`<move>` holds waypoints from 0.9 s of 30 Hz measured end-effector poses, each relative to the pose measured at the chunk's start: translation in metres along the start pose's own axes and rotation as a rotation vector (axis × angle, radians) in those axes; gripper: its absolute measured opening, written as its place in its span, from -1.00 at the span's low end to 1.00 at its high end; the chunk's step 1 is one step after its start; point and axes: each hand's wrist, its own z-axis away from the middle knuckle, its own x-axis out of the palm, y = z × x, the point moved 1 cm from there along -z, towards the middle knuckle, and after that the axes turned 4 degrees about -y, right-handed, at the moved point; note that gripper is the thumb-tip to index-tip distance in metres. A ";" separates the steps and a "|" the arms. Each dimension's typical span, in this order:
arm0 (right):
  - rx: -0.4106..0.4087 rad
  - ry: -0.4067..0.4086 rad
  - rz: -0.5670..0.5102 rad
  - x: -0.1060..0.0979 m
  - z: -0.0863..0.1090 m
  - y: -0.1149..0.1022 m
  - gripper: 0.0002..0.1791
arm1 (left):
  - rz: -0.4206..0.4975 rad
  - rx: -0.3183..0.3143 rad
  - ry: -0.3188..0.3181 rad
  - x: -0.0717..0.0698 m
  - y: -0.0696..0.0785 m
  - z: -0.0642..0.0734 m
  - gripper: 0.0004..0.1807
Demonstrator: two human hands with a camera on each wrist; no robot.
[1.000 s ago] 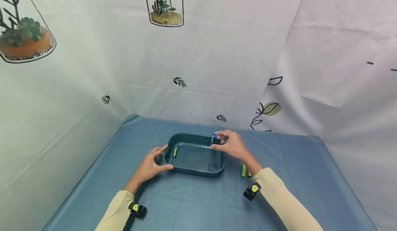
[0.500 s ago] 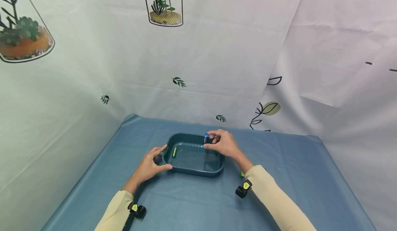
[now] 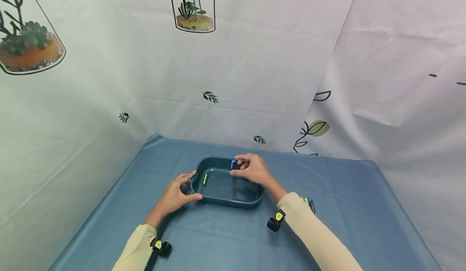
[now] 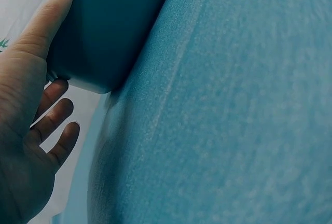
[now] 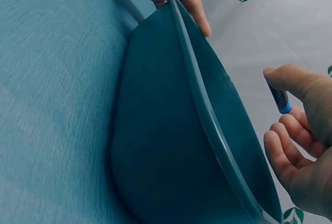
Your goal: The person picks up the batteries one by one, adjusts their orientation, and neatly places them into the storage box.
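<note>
My right hand [image 3: 253, 169] pinches a blue-and-black battery [image 3: 233, 164] between thumb and fingertips, above the deep teal tray [image 3: 225, 203]. In the right wrist view the battery [image 5: 280, 99] tilts beyond the tray's rim, its blue end low. Inside the tray, near its left end, lies a slim green battery [image 3: 205, 179]. My left hand [image 3: 178, 195] rests spread across the tray's left end. The left wrist view shows its thumb [image 4: 52, 19] lying straight at the rim, the lower fingers loose beside the wall.
Beside my right sleeve, a green battery [image 3: 305, 200] and a blue-and-black battery [image 3: 311, 205] lie on the blue tablecloth [image 3: 225, 238], partly behind the sleeve. A pale printed curtain [image 3: 233, 68] hangs behind the table.
My right hand has moved left over the tray, carrying the battery. The sleeve has shifted too, covering and then uncovering the batteries on the table. My left hand and the tray stay put.
</note>
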 end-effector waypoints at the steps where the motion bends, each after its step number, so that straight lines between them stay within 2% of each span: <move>1: 0.001 -0.003 -0.006 0.001 -0.001 0.000 -0.45 | 0.001 0.000 0.000 0.000 0.000 0.000 0.04; 12: 0.015 -0.003 -0.059 0.018 -0.011 -0.003 -0.46 | 0.009 -0.017 0.000 0.001 0.000 -0.002 0.05; 20: 0.065 -0.017 -0.172 0.030 -0.016 -0.003 -0.46 | 0.016 -0.004 0.007 0.003 -0.002 -0.001 0.04; 27: 0.052 -0.044 -0.199 0.037 -0.022 -0.001 -0.43 | 0.018 0.007 0.010 0.003 -0.003 -0.002 0.04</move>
